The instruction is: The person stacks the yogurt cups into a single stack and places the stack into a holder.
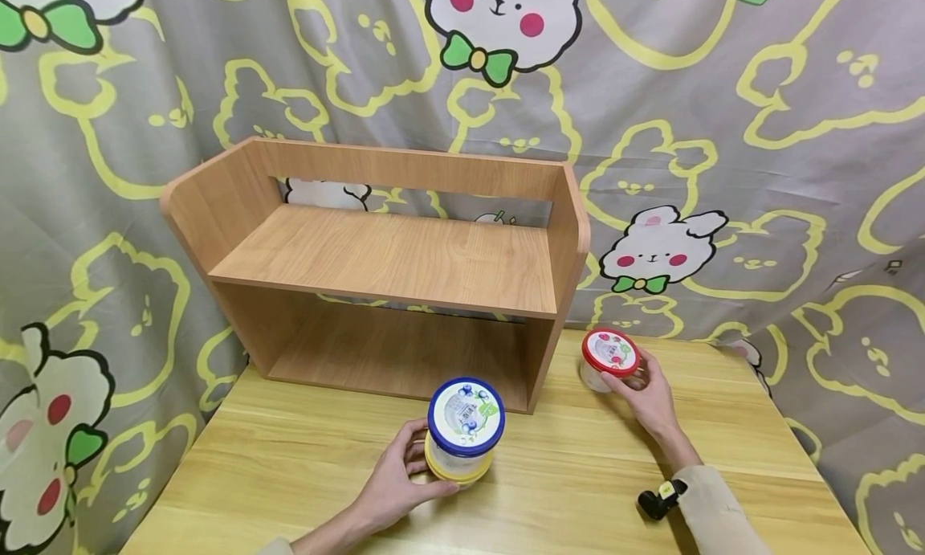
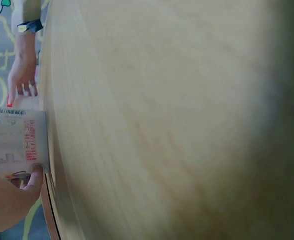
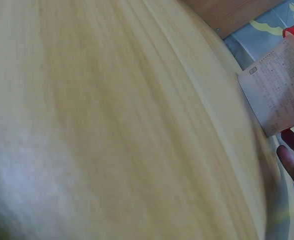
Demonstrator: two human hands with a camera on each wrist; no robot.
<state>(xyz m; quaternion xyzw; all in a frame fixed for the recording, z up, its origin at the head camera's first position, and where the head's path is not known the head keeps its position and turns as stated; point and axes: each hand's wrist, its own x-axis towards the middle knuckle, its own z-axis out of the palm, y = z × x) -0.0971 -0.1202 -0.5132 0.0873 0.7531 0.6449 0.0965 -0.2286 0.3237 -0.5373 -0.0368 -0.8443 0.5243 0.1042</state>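
Gripping the yellow-lidded tub (image 1: 462, 476) at the lower centre of the head view, the left hand (image 1: 390, 483) curls thumb and fingers about its wall; the blue-lidded tub (image 1: 466, 417) sits stacked on top. At centre right, the right hand (image 1: 650, 388) pinches the red-lidded tub (image 1: 610, 352) between thumb and fingers, just beyond the right end of the wooden shelf (image 1: 390, 254). The tubs look light, smooth and fairly stiff, though a hard squeeze might dent or slip on them; the side wall below the lid seems the best hold. The pair probably wants keeping level, lest the upper one slide. The blue-lidded tub hides most of the one beneath.

In the left wrist view, a printed label (image 2: 12, 140) shows at the left edge, its small print unreadable, with the lid out of sight.

In the right wrist view, the red-lidded tub is cropped at the right edge, the fingers partly out of frame; whether its base touches the tabletop (image 3: 137, 125) is hard to tell.
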